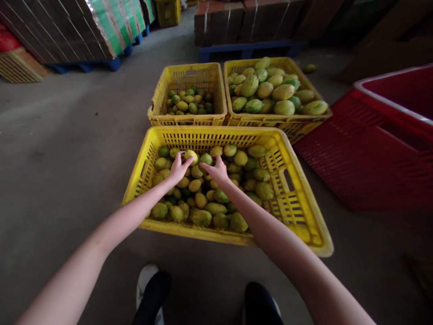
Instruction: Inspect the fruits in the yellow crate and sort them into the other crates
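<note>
Near crate, yellow, on the floor; long sides run left to right, a loose layer of fruit inside. Both hands reach in over the near edge, side by side, close to the far edge and left of the crate's midline.

Left hand: thumb and fingers bent round a yellow fruit, fingers on its left, thumb on its near side. Reads as a hold. The fruit sits just beyond and to the right of the palm, below the far edge. Outline nearly round, so its long axis is hard to call; perhaps slightly left to right.

Right hand: thumb stretched left, fingers pointing to the far edge, a part-open spread. In that spread, ahead and left of the palm, lies a green fruit, its rounded face toward the viewer. Light is dim and detail soft: cannot tell whether the hand has hold of it or is only beside it.

Main relation: the green fruit lies between the two hands, just right of the yellow one. Right hand is the nearer to green, left hand to yellow.

Beyond the far edge: back left crate with smaller fruit, back right crate heaped with larger. Red container off the right end.
</note>
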`<action>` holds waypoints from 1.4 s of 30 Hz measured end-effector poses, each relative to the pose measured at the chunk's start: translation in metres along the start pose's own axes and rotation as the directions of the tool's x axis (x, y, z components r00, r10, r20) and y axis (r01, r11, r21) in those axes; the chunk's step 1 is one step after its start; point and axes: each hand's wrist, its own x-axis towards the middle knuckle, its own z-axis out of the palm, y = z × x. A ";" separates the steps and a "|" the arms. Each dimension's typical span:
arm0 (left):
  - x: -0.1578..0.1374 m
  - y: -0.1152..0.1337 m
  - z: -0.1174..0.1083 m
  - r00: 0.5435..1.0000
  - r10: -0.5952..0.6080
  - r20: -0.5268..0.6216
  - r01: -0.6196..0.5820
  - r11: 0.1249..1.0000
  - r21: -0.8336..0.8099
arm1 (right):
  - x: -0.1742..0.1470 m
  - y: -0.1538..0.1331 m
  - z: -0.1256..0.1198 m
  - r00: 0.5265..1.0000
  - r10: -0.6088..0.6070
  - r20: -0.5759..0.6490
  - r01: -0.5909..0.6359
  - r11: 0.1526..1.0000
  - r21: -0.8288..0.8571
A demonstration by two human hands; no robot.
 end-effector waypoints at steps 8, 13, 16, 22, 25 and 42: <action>0.000 0.005 -0.008 0.949 0.283 0.141 -0.304 0.940 0.154 | -0.006 -0.012 -0.006 0.950 -0.312 0.014 0.309 0.931 -0.194; -0.002 0.008 -0.008 0.927 0.313 0.206 -0.347 0.925 0.156 | -0.006 -0.012 -0.008 0.936 -0.353 -0.011 0.348 0.927 -0.139; -0.002 0.009 -0.008 0.921 0.323 0.217 -0.361 0.917 0.167 | -0.006 -0.013 -0.008 0.935 -0.353 -0.010 0.350 0.930 -0.114; -0.001 0.008 -0.009 0.899 0.363 0.244 -0.414 0.887 0.205 | -0.006 -0.013 -0.008 0.926 -0.376 0.005 0.373 0.917 -0.142; 0.000 0.007 -0.008 0.924 0.314 0.219 -0.351 0.923 0.156 | -0.005 -0.011 -0.008 0.933 -0.360 0.007 0.357 0.924 -0.133; -0.005 0.036 -0.007 0.900 -0.292 0.324 0.422 0.767 -0.482 | -0.002 -0.024 -0.003 0.931 0.235 0.279 -0.343 0.825 0.450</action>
